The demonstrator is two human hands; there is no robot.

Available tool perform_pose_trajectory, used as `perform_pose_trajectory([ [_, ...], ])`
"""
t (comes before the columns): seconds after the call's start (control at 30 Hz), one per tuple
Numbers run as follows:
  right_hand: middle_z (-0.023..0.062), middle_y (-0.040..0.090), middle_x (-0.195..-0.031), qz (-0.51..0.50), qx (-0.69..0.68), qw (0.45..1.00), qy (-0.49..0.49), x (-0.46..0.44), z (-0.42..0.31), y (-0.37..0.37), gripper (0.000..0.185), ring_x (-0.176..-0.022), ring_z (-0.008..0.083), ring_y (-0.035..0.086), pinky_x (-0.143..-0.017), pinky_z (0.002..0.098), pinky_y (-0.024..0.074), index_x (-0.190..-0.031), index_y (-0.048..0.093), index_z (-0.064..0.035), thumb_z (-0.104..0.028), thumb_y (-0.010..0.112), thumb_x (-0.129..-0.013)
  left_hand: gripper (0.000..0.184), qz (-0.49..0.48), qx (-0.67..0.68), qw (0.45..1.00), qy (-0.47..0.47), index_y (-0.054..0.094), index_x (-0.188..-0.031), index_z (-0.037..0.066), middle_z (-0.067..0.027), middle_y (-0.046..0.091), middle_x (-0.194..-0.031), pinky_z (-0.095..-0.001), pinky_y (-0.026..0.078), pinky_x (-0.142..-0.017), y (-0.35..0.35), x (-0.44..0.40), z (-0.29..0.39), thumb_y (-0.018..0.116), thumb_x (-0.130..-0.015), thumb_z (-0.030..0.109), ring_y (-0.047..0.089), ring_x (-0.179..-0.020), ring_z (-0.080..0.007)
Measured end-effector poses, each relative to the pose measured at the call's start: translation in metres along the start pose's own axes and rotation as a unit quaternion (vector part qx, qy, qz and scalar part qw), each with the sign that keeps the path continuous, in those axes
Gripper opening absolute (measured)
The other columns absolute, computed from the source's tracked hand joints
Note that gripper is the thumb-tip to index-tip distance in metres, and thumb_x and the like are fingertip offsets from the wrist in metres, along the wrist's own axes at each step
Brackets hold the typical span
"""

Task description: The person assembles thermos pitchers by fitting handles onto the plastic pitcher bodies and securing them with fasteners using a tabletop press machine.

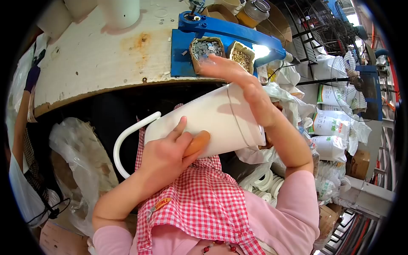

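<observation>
A white plastic bucket (pixel 191 117) lies tilted across my lap, with a curved white tube handle (pixel 120 142) at its left end and a thin wire loop (pixel 236 114) around its right part. My left hand (pixel 170 148) holds the bucket's side, index finger pointing up. An orange-brown rounded piece (pixel 198 143) shows at its thumb side; whether finger cover or tool handle, I cannot tell. Across the bucket's right end reaches my right hand (pixel 238 76), fingers stretched out, slightly blurred, fingertips over a box of grey metal washers (pixel 207 47).
A blue machine (pixel 229 32) with a bright lamp stands on the worn white table (pixel 106 63). Beside the washers sits a box of small brass-coloured parts (pixel 241 57). White buckets (pixel 119 12) stand at the back left. Another person's arm (pixel 20 123) shows at far left.
</observation>
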State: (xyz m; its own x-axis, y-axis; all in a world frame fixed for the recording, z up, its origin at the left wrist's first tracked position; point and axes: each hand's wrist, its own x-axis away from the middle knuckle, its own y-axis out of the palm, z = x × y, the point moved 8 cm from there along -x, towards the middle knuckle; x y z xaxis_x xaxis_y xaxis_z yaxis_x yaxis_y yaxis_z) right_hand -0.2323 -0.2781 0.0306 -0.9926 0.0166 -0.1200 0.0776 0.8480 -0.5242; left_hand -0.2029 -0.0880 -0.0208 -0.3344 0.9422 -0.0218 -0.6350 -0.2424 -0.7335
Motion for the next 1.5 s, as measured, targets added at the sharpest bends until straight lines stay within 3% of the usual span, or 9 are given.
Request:
perform_pose_trajectory([
  [0.23,0.0175,0.024,-0.163,0.293,-0.125,0.946,0.056,0.064,0.088,-0.108,0.086,-0.151,0.0262,0.020,-0.123,0.0435,0.0051,-0.155,0.027,-0.0009,-0.066,0.013,-0.101,0.032,0.079,0.061,0.995,0.028,0.064,-0.100,0.008,-0.0217,0.061,-0.131,-0.0388,0.057,-0.064,-0.020,0.011,-0.021,0.076,-0.083,0.032,0.071,-0.077,-0.0328],
  [0.3,0.0155,0.028,-0.161,0.122,-0.091,0.963,0.224,0.079,0.095,0.001,0.077,-0.151,0.0270,0.021,-0.123,0.0389,0.0102,-0.155,0.026,0.0017,-0.057,0.018,-0.105,0.033,0.101,0.013,0.995,0.001,0.065,-0.102,0.010,-0.0212,0.062,-0.130,-0.0392,0.057,-0.065,-0.023,0.011,-0.016,0.075,-0.084,0.035,0.071,-0.079,-0.0329],
  [0.6,0.0133,0.051,-0.143,0.354,-0.387,0.827,0.200,0.131,0.137,-0.033,0.067,-0.112,0.0238,0.061,-0.094,0.0370,0.0491,-0.150,0.034,-0.0086,-0.057,0.033,-0.104,0.037,0.181,0.141,0.962,-0.149,0.070,-0.103,0.001,-0.0146,0.070,-0.098,-0.0339,0.056,-0.078,-0.167,0.029,-0.034,0.084,-0.076,0.022,0.070,-0.086,-0.0268],
  [0.67,0.0115,0.056,-0.135,0.365,-0.387,0.808,0.253,0.143,0.147,-0.019,0.063,-0.101,0.0211,0.062,-0.085,0.0336,0.0509,-0.147,0.039,-0.0095,-0.056,0.038,-0.103,0.043,0.255,-0.105,0.961,-0.031,0.068,-0.107,0.001,-0.0134,0.069,-0.094,-0.0328,0.056,-0.072,-0.231,0.038,-0.014,0.085,-0.075,0.024,0.069,-0.078,-0.0273],
  [0.77,0.0072,0.061,-0.122,0.345,-0.427,0.786,0.285,0.148,0.172,0.012,0.058,-0.095,0.0178,0.062,-0.079,0.0308,0.0500,-0.141,0.046,-0.0108,-0.053,0.045,-0.102,0.024,0.189,-0.532,0.825,-0.018,0.066,-0.093,0.007,-0.0049,0.058,-0.075,-0.0327,0.049,-0.052,-0.256,0.016,-0.004,0.075,-0.077,0.023,0.062,-0.059,-0.0235],
  [0.97,0.0072,0.065,-0.110,0.305,-0.444,0.790,0.293,0.120,0.160,0.045,0.043,-0.085,0.0166,0.064,-0.073,0.0304,0.0513,-0.131,0.051,-0.0084,-0.041,0.050,-0.103,0.005,-0.013,-0.757,0.649,-0.068,0.071,-0.078,0.013,-0.0019,0.065,-0.082,-0.0347,0.049,-0.069,-0.278,-0.020,-0.231,0.066,-0.075,0.012,0.066,-0.079,-0.0205],
  [1.23,0.0069,0.066,-0.104,0.330,-0.438,0.759,0.351,0.139,0.192,0.057,0.035,-0.081,0.0159,0.064,-0.069,0.0295,0.0528,-0.125,0.053,-0.0088,-0.036,0.052,-0.103,0.017,-0.219,-0.634,0.719,-0.184,0.073,-0.097,0.009,-0.0086,0.070,-0.096,-0.0357,0.051,-0.080,-0.285,-0.020,-0.303,0.068,-0.083,0.017,0.068,-0.094,-0.0239],
  [1.3,0.0073,0.066,-0.104,0.316,-0.463,0.739,0.374,0.137,0.206,0.080,0.035,-0.080,0.0163,0.064,-0.069,0.0301,0.0532,-0.125,0.054,-0.0090,-0.037,0.053,-0.102,0.040,0.040,-0.558,0.828,-0.052,0.066,-0.115,0.005,-0.0154,0.067,-0.104,-0.0391,0.051,-0.085,-0.292,-0.060,-0.234,0.073,-0.084,0.030,0.065,-0.102,-0.0287],
  [1.5,0.0096,0.068,-0.105,0.200,-0.505,0.745,0.389,0.080,0.178,0.131,0.029,-0.087,0.0173,0.066,-0.078,0.0311,0.0541,-0.123,0.058,-0.0052,-0.026,0.051,-0.104,0.056,0.491,-0.312,0.813,0.007,0.056,-0.129,-0.001,-0.0213,0.062,-0.126,-0.0423,0.047,-0.098,-0.407,-0.211,-0.185,0.068,-0.090,0.037,0.060,-0.115,-0.0367],
])
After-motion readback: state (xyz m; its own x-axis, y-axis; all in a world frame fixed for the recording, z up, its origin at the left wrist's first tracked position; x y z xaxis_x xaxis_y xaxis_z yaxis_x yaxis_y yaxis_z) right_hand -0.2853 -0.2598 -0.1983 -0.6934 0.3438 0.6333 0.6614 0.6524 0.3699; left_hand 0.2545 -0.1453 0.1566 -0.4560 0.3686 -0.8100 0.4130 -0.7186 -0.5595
